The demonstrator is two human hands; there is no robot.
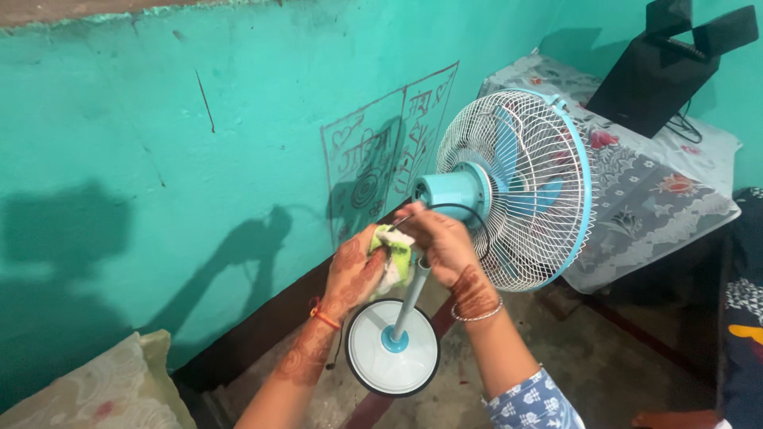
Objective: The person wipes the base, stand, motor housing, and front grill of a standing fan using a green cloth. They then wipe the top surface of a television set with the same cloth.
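A blue and white pedestal fan (520, 187) stands by the turquoise wall, its grille facing right. My left hand (354, 270) grips a yellow-green and white cloth (395, 256) pressed against the top of the fan's grey pole (411, 300), just below the blue motor housing (455, 191). My right hand (441, 238) is closed around the neck of the fan where a black cord (453, 208) loops over it. The round white base (393, 349) sits on the floor below both hands.
A table under a flowered cloth (652, 183) stands right behind the fan, with a black speaker (660, 63) on it. A pale cushion (103, 389) lies at the lower left. Red drawings (389, 147) mark the wall. Dark fabric (743, 318) fills the right edge.
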